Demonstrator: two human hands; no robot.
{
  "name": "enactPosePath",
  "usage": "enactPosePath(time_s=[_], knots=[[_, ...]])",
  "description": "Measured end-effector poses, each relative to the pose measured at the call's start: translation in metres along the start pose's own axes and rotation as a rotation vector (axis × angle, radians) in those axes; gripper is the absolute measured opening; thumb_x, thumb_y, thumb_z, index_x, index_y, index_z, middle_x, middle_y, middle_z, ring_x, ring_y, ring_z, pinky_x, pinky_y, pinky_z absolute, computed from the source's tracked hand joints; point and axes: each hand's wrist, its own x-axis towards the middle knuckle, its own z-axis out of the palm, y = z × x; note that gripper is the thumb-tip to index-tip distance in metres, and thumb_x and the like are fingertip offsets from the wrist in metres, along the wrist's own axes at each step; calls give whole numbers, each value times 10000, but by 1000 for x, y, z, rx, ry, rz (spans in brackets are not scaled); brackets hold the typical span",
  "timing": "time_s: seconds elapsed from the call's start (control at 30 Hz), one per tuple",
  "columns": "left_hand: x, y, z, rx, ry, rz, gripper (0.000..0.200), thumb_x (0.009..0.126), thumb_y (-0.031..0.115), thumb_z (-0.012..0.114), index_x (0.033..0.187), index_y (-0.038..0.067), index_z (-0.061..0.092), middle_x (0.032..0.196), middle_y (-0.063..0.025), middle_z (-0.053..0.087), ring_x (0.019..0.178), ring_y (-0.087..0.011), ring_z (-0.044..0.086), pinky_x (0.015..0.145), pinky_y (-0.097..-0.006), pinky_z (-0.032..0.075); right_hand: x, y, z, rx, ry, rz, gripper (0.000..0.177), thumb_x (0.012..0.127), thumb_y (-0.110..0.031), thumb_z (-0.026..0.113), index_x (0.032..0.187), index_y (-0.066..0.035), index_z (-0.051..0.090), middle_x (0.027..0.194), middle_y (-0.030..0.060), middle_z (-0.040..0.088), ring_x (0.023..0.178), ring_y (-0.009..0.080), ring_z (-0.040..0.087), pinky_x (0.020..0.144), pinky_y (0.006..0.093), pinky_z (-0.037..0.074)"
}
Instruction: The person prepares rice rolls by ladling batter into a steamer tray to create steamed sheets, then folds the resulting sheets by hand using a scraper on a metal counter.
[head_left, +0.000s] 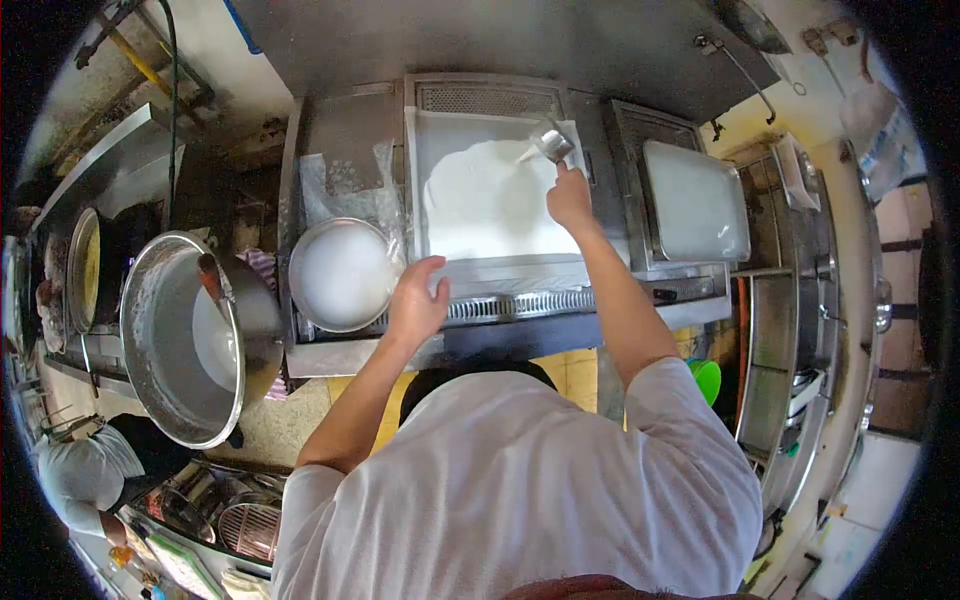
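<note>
My right hand (571,196) grips a metal ladle (552,145), its cup tipped over the upper right of a white cloth (500,245). From the cup a streak of white liquid runs down to the cloth. Across the cloth lies a spread layer of white batter (480,190) with an uneven edge at the left. My left hand (418,302), fingers apart and holding nothing, is by the cloth's lower left corner. Just left of that hand stands a round metal bowl (298,262) of white, frothy liquid.
A large metal pot (142,335) with a brush-like, wooden-handled tool (212,280) at its rim stands at left. Clear plastic (350,190) lies behind the bowl. To the right is a tray (700,205) with a pale, glossy surface. Another person (90,465) is at lower left.
</note>
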Motion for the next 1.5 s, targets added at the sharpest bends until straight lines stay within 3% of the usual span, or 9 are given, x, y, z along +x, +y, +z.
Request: enactPosePath(time_s=[0.13,0.2,0.23,0.63,0.87,1.2,1.27,1.4,1.5], knots=[[16,11,48,312,-165,139,448,914,160,648,1276,-84,547,1290,-290,588,1250,-422,543,1079,-500,407,-9,0,-7,113,163,-86,522,808,66,504,1327,100,537,1041,282,599,996,408,620,876,463,503],[22,8,76,748,-285,102,661,988,383,544,1396,-127,441,1474,-336,415,1398,-468,371,1173,-564,247,-20,6,-8,105,223,-98,525,809,86,496,1333,111,530,1033,267,596,1000,383,613,875,447,499],[29,4,87,779,-392,-3,834,1015,546,383,1470,-151,330,1576,-352,236,1479,-488,200,1201,-610,110,-27,9,-9,176,243,-92,529,812,100,485,1339,104,530,1023,245,594,991,369,604,867,428,495],[176,-40,139,1030,-209,-140,947,999,663,293,1531,-117,215,1619,-320,150,1511,-473,114,1200,-626,51,-125,38,-45,536,104,-58,575,834,152,470,1402,63,499,985,203,575,916,359,595,813,426,498],[232,-22,171,1014,-207,-204,939,1002,643,293,1544,-115,173,1633,-310,107,1528,-447,70,1210,-601,-3,-143,47,-61,624,42,-68,568,831,153,480,1390,56,489,1003,200,575,915,358,601,818,411,502],[205,21,221,950,-182,24,940,994,662,321,1546,-90,204,1634,-271,168,1523,-425,132,1206,-618,84,-142,67,-63,686,-27,-101,523,855,144,454,1372,78,499,990,196,580,912,343,609,819,381,502],[177,27,204,928,-103,25,869,1002,590,382,1520,-100,278,1622,-268,219,1518,-423,160,1216,-594,93,-136,76,-57,678,-14,-157,578,814,151,478,1386,73,493,976,208,561,901,370,602,800,434,503],[116,10,133,565,153,26,520,960,357,623,1335,4,557,1494,-259,441,1400,-415,381,1169,-526,289,-121,90,-43,649,-24,-199,623,797,156,482,1415,76,466,990,217,541,944,385,571,831,437,482],[80,-41,63,655,322,-68,404,935,292,660,1233,23,613,1382,-240,552,1278,-406,503,1109,-497,368,-105,97,-35,557,-10,-270,642,776,153,502,1412,65,483,1004,222,530,982,397,547,879,438,467]])
